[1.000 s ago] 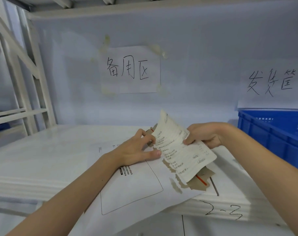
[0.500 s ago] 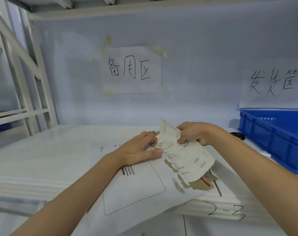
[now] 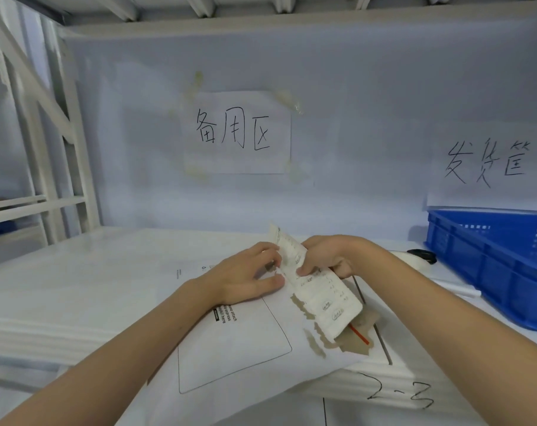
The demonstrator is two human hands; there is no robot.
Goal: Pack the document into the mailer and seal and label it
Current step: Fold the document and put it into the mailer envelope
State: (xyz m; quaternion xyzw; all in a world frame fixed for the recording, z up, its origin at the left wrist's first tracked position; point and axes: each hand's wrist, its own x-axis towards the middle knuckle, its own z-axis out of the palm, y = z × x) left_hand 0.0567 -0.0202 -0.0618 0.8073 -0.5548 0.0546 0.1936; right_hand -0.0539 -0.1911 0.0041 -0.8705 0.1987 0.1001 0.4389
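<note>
Peeling label (image 3: 315,290) w/ both hands over mailer (image 3: 236,342), which lies flat on tabletop (image 3: 76,272) at near edge. Left hand (image 3: 245,278) pinches label's left edge; right hand (image 3: 328,259) grips it w/ curled fingers. Vs. 1 s ago: right hand moved left, closer to left; label folded narrower. Probably backing coming off; sticking not yet done. Blue crate (image 3: 491,262) far right.

A blue plastic crate (image 3: 494,262) sits at the right edge of the frame on the white shelf (image 3: 76,272). Two handwritten paper signs hang on the back wall: one (image 3: 236,132) at centre, another (image 3: 488,167) above the crate. "2-3" (image 3: 399,395) is written on the shelf's front edge, lower right.
</note>
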